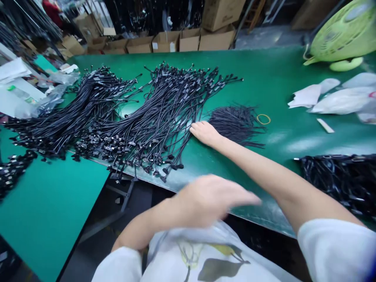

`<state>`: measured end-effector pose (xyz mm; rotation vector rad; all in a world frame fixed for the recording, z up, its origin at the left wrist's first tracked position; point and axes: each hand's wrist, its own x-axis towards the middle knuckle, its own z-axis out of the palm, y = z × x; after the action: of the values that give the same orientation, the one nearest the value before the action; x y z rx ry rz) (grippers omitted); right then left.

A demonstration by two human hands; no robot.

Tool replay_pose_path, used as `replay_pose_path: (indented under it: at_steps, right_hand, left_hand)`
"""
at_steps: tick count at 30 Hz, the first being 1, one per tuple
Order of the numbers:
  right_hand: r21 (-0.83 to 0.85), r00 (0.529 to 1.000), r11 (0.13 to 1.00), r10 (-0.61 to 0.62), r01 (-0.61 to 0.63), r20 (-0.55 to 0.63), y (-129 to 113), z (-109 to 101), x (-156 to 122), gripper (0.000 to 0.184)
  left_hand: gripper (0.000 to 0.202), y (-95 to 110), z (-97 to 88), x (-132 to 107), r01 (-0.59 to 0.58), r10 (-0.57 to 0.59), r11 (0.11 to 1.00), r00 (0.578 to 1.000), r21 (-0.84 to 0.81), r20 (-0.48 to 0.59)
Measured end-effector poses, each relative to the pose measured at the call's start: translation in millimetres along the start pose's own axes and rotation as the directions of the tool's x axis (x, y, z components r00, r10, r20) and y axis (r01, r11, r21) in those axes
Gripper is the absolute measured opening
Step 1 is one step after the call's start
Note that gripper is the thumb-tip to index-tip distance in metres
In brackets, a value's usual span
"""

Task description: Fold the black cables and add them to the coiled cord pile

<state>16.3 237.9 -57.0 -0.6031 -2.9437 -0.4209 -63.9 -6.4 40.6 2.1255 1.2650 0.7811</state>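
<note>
My right hand (205, 132) reaches across the green table, its fingers curled closed on a black cable at the right edge of a spread pile of cables (158, 105). These cables have small plugs at the far end and wider connectors at the near end. Just beyond that hand lies a heap of short thin black ties (235, 123). Close to my body, over the table's front edge, my left hand (210, 199) is smeared by motion; its fingers point right, and nothing can be made out in it.
Another cable bundle (85, 98) lies to the left. A yellow rubber band (263, 119), white plastic bags (346, 98) and a bundle of black packed items (340, 180) lie to the right. A green fan (346, 31) stands at the far right. Cardboard boxes (166, 41) line the back edge.
</note>
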Motion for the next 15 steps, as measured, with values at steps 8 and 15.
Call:
replay_pose_path:
  at_steps: [8, 15]
  right_hand:
    - [0.069, 0.998, 0.998, 0.009, -0.004, -0.070, 20, -66, 10, 0.029]
    - [0.169, 0.978, 0.963, 0.204, -0.209, 0.043, 25, -32, 66, 0.037]
  left_hand:
    - [0.053, -114, -9.6, -8, 0.387, -0.230, 0.807, 0.902, 0.446, -0.366]
    - [0.040, -135, -23.1, -18, 0.577, -0.336, 0.560, 0.814, 0.595, -0.474]
